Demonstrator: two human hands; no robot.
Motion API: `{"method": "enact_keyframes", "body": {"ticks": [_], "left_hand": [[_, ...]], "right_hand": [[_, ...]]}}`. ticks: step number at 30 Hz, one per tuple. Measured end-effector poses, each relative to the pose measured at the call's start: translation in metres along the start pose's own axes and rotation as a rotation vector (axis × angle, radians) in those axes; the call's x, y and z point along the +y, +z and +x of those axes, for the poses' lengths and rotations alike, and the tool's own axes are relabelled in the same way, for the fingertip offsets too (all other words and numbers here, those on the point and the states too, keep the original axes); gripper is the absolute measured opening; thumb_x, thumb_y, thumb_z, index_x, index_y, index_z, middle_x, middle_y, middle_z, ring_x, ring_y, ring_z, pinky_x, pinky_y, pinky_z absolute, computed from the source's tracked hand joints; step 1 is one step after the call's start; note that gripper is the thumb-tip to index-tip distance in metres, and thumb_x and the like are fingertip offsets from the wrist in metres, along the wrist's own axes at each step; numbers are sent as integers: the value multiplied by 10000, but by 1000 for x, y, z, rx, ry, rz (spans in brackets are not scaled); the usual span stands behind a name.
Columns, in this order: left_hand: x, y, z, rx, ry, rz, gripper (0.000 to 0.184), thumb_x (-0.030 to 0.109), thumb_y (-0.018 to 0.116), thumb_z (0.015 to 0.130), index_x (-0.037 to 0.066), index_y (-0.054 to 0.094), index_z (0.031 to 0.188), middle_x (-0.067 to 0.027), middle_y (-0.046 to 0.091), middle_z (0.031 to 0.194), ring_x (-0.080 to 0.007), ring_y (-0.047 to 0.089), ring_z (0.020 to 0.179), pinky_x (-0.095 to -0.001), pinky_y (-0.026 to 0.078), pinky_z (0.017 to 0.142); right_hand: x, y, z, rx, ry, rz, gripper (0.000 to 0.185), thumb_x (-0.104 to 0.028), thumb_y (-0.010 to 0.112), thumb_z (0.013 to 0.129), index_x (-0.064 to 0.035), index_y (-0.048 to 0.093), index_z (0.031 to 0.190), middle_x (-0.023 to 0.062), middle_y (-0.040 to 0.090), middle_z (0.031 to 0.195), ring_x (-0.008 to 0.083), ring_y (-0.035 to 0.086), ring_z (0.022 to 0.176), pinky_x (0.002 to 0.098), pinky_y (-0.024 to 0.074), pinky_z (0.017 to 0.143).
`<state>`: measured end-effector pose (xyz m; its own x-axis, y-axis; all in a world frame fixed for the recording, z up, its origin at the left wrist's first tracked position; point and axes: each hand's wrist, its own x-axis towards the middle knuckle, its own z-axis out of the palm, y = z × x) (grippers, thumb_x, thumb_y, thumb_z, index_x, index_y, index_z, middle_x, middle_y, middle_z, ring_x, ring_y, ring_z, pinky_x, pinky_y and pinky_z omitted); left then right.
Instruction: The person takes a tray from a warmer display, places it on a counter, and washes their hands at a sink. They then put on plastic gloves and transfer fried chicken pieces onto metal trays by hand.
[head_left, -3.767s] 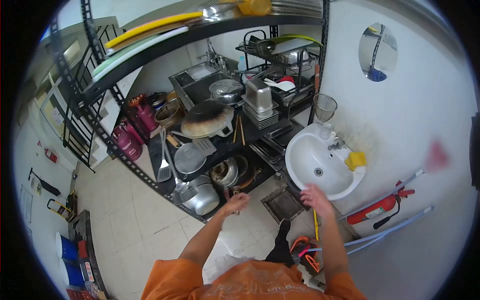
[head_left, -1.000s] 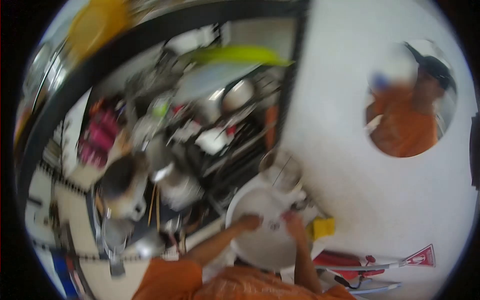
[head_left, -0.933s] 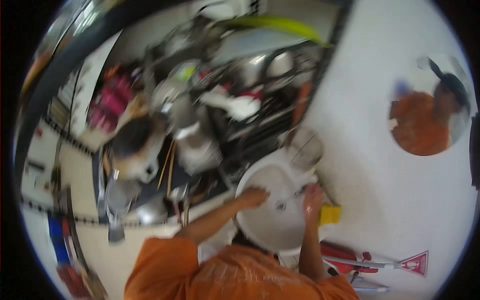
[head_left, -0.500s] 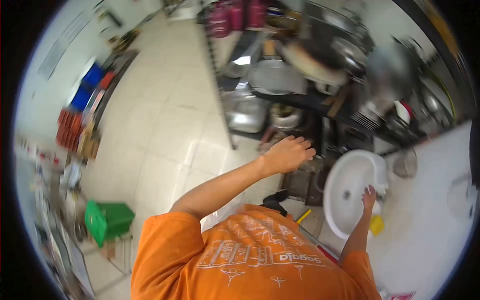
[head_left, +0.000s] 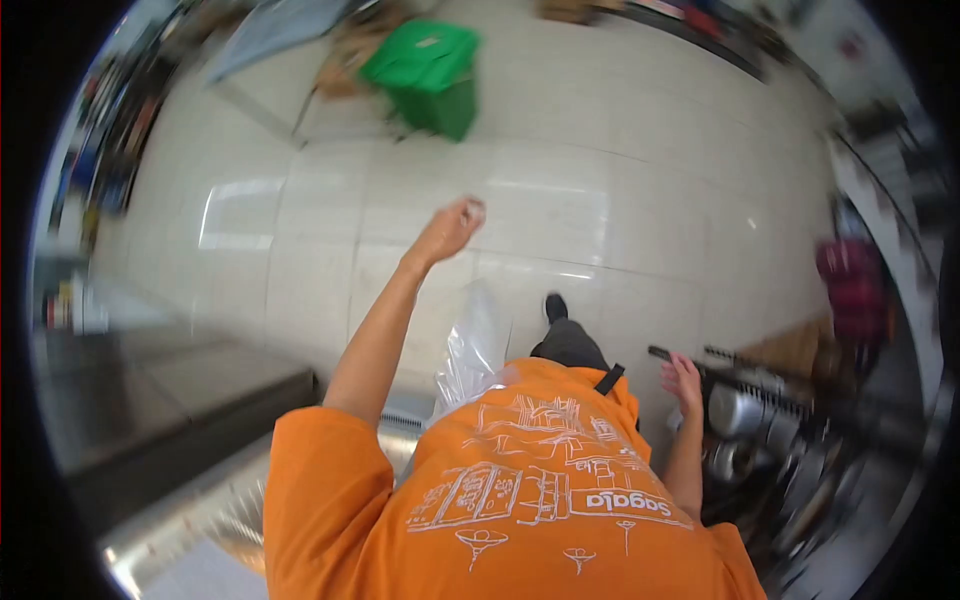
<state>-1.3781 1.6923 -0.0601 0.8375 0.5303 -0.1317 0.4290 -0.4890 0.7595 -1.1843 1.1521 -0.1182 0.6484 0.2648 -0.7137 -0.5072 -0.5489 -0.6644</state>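
Observation:
My left hand is stretched out in front of me above the tiled floor, its fingers curled inward in a loose fist. I see nothing in it, though the fingertips are slightly blurred. Lower and to the right, my right hand hangs beside my body with its fingers apart and holds nothing. It is close to the black post of a rack; whether it touches the post I cannot tell. Clear plastic hangs at the front of my orange shirt.
A green bin stands ahead on the tiled floor. Metal pots fill the rack at right. A dark-edged counter is at left. Maroon cylinders stand at far right. My black shoe is mid-floor.
My view has swung away from the white sink, and the rack is now at my right. My left hand's fingers have curled in more; my right hand is away from the sink.

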Motion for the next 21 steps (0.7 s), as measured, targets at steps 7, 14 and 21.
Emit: {"method": "enact_keyframes", "body": {"ticks": [7, 14, 21], "left_hand": [[-240, -123, -144, 754, -695, -512, 238, 243, 541, 925, 45, 581, 1051, -53, 590, 776, -107, 557, 699, -246, 470, 589], [-256, -26, -400, 1160, -1637, -1015, 289, 300, 547, 866, 45, 528, 1001, -85, 581, 775, -155, 570, 603, -262, 454, 471], [-206, 53, -437, 807, -1833, -1324, 235, 236, 567, 848, 50, 584, 989, -110, 620, 770, -250, 606, 689, -381, 497, 607]], "right_hand": [[-13, 46, 187, -152, 505, -565, 161, -248, 531, 863, -100, 530, 927, 69, 536, 679, 184, 537, 522, 304, 433, 412], [-288, 488, 372, -428, -317, -939, 332, -388, 519, 903, -67, 573, 839, 47, 583, 649, 134, 528, 517, 314, 433, 455], [-584, 1032, 152, -870, -941, -845, 298, -328, 526, 916, -90, 599, 1079, -4, 608, 810, 99, 561, 698, 244, 452, 608]]}}
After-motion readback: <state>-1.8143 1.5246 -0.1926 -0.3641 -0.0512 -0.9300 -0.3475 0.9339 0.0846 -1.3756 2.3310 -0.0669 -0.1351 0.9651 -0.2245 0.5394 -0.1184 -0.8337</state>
